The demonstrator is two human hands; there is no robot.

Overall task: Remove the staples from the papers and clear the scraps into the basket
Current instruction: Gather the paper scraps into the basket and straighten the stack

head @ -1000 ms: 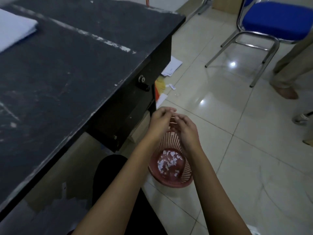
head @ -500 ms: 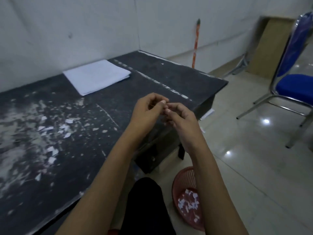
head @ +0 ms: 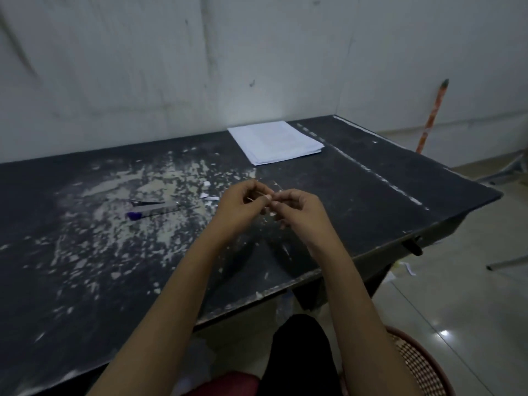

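Spanning most of the view: dark tabletop (head: 371, 195), its right edge giving way to floor. Basket (head: 423, 367) sits on the floor at bottom right, past the near edge, just outside the right forearm and only partly in frame. Papers (head: 275, 141) are stacked at the far edge, right of middle, long axis running away from the person, well apart from both hands. Left hand (head: 240, 207) and right hand (head: 300, 210) meet in the air over the near-middle of the tabletop, fingers curled, tips touching. Left pinches a thin sliver (head: 252, 199), staple or scrap, too small to tell; right fingertips are at it, grip unclear. Tool (head: 154, 208) lies left of the hands, long axis roughly along the near edge, left hand nearer. Scraps (head: 208, 194) are scattered between tool and hands and over the left half. Judgement: dropping the sliver means going down and right past the near edge to the basket, right hand nearer, path open; the papers need a forward reach, nothing between.
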